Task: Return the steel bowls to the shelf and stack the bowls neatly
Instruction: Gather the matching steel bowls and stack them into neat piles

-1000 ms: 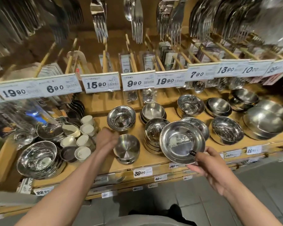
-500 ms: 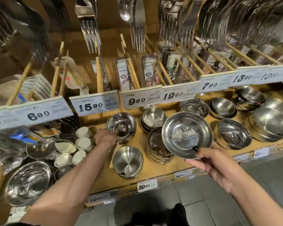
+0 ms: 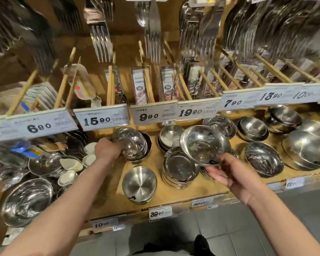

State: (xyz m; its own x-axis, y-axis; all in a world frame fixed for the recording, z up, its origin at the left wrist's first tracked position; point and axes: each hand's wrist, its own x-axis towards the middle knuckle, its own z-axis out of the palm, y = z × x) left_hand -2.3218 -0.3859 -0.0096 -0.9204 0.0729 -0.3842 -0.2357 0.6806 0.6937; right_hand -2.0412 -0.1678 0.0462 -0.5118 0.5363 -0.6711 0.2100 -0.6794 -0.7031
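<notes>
My right hand (image 3: 229, 174) grips a shallow steel bowl (image 3: 204, 145) by its near rim, tilted above a stack of shallow steel bowls (image 3: 179, 168) on the wooden shelf (image 3: 174, 193). My left hand (image 3: 107, 149) grips the left rim of a small deep steel bowl (image 3: 130, 143), lifted and tilted over the bowl stack beneath it at the back. An upturned steel bowl (image 3: 139, 183) rests bottom-up near the shelf's front edge, between my two arms.
More steel bowls stand to the right (image 3: 263, 160) and at the far right (image 3: 307, 150). A large steel bowl (image 3: 27, 200) and small white cups (image 3: 68, 177) lie left. Price-tag rail (image 3: 102, 119) and hanging forks (image 3: 100, 39) overhang the shelf.
My left hand reached back from the upturned bowl and took hold of the small deep bowl, tipping it up. My right hand carried the shallow bowl slightly left, over the stack.
</notes>
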